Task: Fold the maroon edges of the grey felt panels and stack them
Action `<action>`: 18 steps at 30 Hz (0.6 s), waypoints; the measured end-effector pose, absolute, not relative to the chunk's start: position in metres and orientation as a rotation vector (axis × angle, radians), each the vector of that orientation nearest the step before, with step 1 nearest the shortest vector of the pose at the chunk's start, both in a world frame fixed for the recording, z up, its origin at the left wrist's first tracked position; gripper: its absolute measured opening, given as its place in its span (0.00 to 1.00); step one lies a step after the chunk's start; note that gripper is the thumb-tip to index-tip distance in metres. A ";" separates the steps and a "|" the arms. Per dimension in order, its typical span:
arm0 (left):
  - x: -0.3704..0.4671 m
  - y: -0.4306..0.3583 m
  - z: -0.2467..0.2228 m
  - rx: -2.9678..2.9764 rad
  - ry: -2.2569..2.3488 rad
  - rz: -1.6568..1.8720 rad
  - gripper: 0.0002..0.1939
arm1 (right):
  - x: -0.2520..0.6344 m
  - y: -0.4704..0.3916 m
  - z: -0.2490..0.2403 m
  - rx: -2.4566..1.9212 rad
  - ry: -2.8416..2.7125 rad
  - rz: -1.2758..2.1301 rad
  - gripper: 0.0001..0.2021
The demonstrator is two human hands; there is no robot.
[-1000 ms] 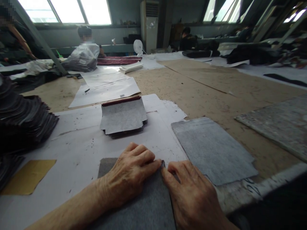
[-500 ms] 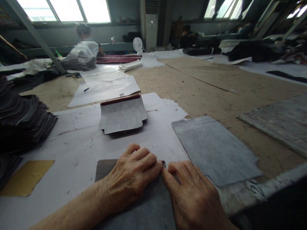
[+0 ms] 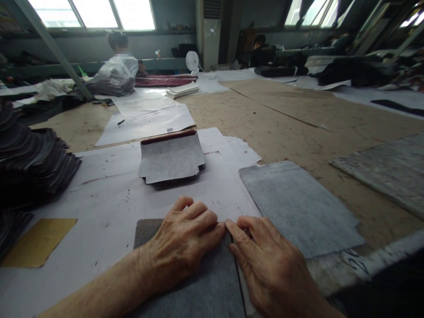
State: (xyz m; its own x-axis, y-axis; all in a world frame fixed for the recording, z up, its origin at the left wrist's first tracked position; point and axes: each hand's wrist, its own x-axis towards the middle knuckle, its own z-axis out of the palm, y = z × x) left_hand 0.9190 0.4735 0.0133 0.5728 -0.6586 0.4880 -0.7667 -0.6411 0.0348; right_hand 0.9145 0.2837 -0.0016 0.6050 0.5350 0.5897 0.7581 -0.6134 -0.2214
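Note:
A flat grey fabric-like panel [image 3: 202,291] with a dark right edge lies in front of me on white paper. My left hand [image 3: 187,238] presses down on it with curled fingers, its thumb and forefinger tip close to the far right corner. At that same corner, the fingertips of my right hand [image 3: 273,260] are closed together against the panel's edge, almost touching my left thumb. The fingers cover the corner itself. Beyond my hands sits a small stack of grey panels [image 3: 172,157] with a dark red strip along the top.
To the right lies a larger grey panel [image 3: 298,207], with a thick mottled board [image 3: 387,170] past it. On the left are a tall pile of dark pieces [image 3: 36,163] and a tan card [image 3: 41,243]. Across the table a person [image 3: 115,70] sits near a white fan [image 3: 192,62].
My right fingertips have moved slightly up and in to the corner. The small dark bit that stuck up there no longer shows. My left hand keeps its place on the panel.

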 end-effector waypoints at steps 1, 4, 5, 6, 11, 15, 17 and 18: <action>0.919 0.474 0.013 2.557 -1.176 0.653 0.15 | 0.914 0.284 -0.001 -2.396 -1.041 -0.668 0.14; 0.919 0.474 0.013 2.543 -1.139 0.669 0.13 | 0.912 0.284 0.000 -2.467 -1.122 -0.718 0.16; 0.918 0.474 0.013 2.543 -1.126 0.675 0.13 | 0.912 0.284 0.000 -2.497 -1.151 -0.735 0.17; 0.918 0.475 0.013 2.545 -1.115 0.681 0.12 | 0.911 0.284 0.001 -2.529 -1.171 -0.751 0.18; 0.918 0.489 0.014 2.563 -1.069 0.596 0.13 | 0.910 0.285 0.004 -2.616 -1.243 -0.816 0.20; 0.915 0.510 0.018 2.490 -1.101 0.504 0.17 | 0.911 0.285 0.005 -2.595 -1.280 -0.794 0.20; 0.912 0.518 0.019 2.471 -1.103 0.527 0.17 | 0.911 0.284 0.004 -2.577 -1.294 -0.808 0.19; 0.911 0.521 0.020 2.473 -1.109 0.536 0.17 | 0.911 0.284 0.003 -2.574 -1.299 -0.818 0.19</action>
